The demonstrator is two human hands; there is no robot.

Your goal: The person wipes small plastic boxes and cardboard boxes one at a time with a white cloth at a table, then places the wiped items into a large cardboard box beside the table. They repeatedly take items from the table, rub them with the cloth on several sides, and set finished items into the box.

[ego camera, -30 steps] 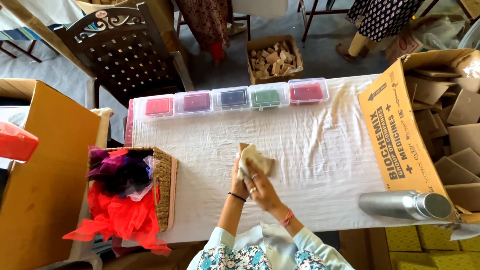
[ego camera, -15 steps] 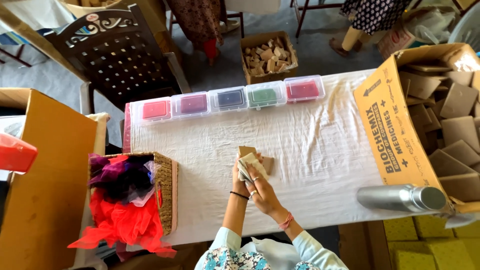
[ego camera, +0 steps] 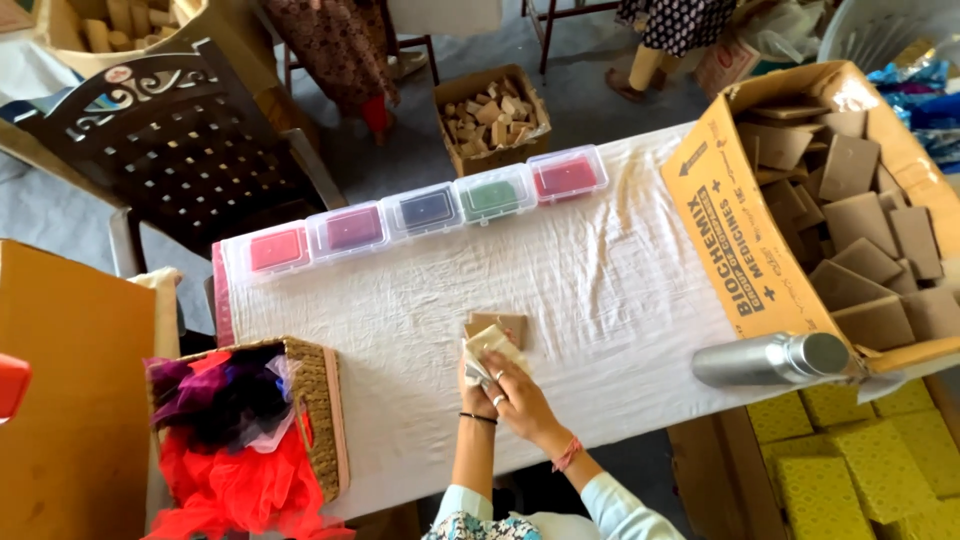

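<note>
From my remote view, both hands met at the near edge of the surface (ego camera: 620, 300): the right hand (ego camera: 520, 392) was closed over a pale cloth pouch (ego camera: 487, 350), and the left hand (ego camera: 472, 378) pinched its near side. The pouch lay partly over a flat brown block (ego camera: 503, 326) on the white sheet. I judged the light pouch could slip from so loose a pinch, or nudge the block off toward the wicker basket (ego camera: 322, 420) at the left.

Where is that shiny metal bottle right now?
The metal bottle lies on its side at the table's right edge, just below the open cardboard box of brown pieces.
</note>
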